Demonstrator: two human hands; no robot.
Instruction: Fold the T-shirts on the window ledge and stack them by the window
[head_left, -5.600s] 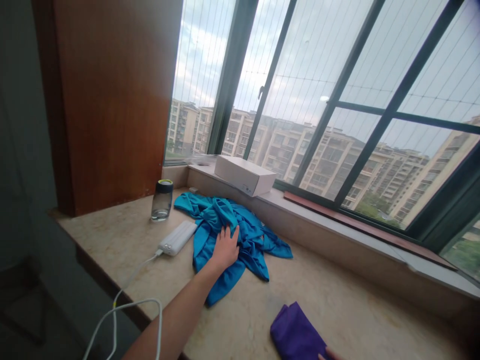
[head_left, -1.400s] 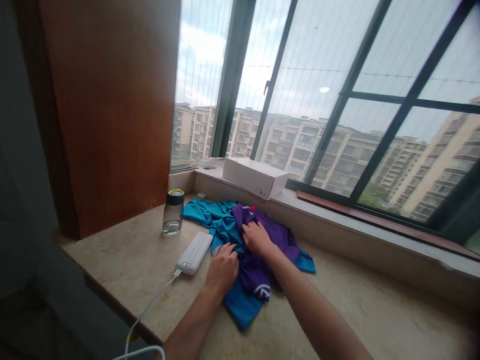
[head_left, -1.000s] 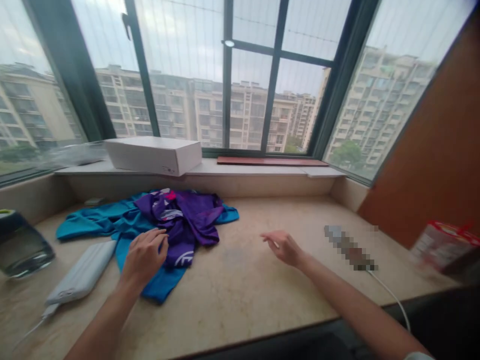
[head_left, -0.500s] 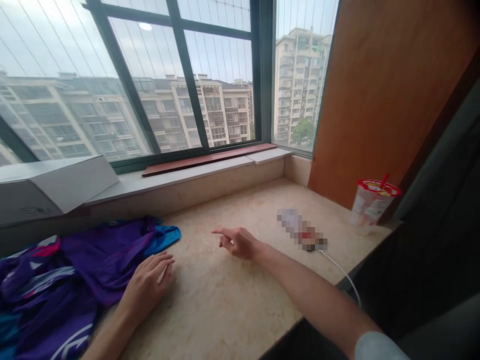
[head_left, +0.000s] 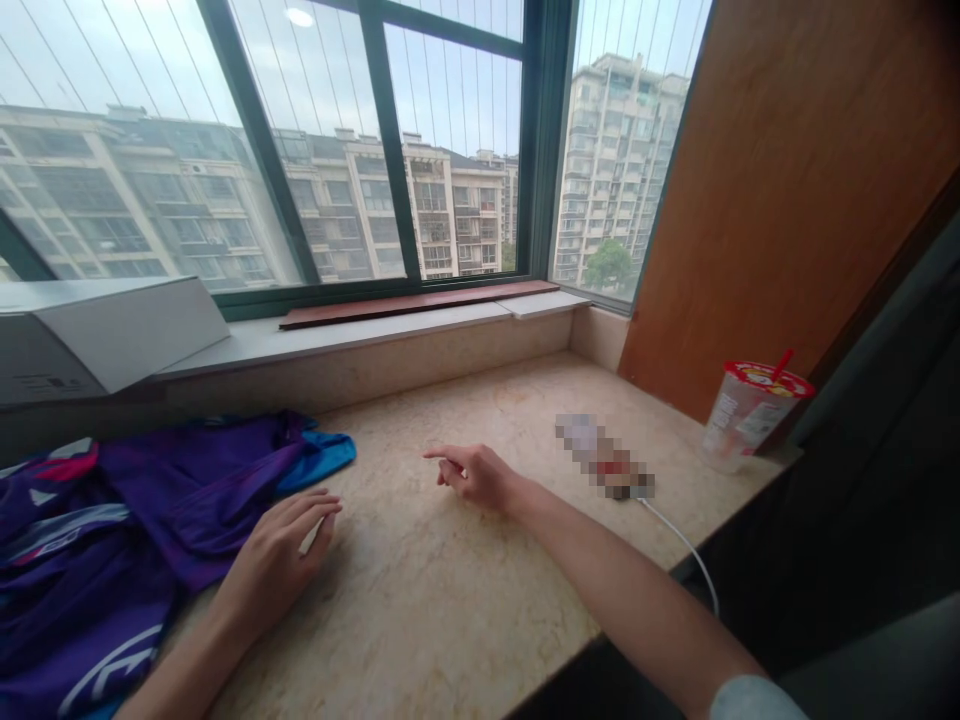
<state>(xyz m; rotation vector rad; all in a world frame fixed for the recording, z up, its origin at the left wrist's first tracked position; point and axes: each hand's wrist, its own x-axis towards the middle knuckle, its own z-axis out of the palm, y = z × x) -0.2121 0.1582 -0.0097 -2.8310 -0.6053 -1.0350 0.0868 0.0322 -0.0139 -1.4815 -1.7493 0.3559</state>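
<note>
My left hand (head_left: 283, 545) rests low over the marble-patterned countertop (head_left: 420, 600), its fingers stretched forward and nothing in them. Just left of it lies a crumpled purple shirt (head_left: 202, 470) with blue, pink and white parts; I cannot tell whether the wrist touches the cloth. My right hand (head_left: 480, 478) is at the middle of the counter, with the index finger pointing left and the other fingers loosely bent. That hand holds nothing either. To its right is a pixelated flat object (head_left: 607, 460), its details blurred out, with a white cable (head_left: 690, 550) running from its near end.
A clear plastic cup (head_left: 750, 415) with a red-rimmed lid and red straw stands at the right edge. On the left sits a white box (head_left: 135, 330) by the window ledge. A reddish-brown board (head_left: 420, 303) lies along that ledge, and a wooden panel (head_left: 772, 180) rises at the right.
The view has tilted down and turned slightly, so the shirt and box appear shifted left. My left hand appears slightly further left and up; my right hand keeps nearly the same pose.
</note>
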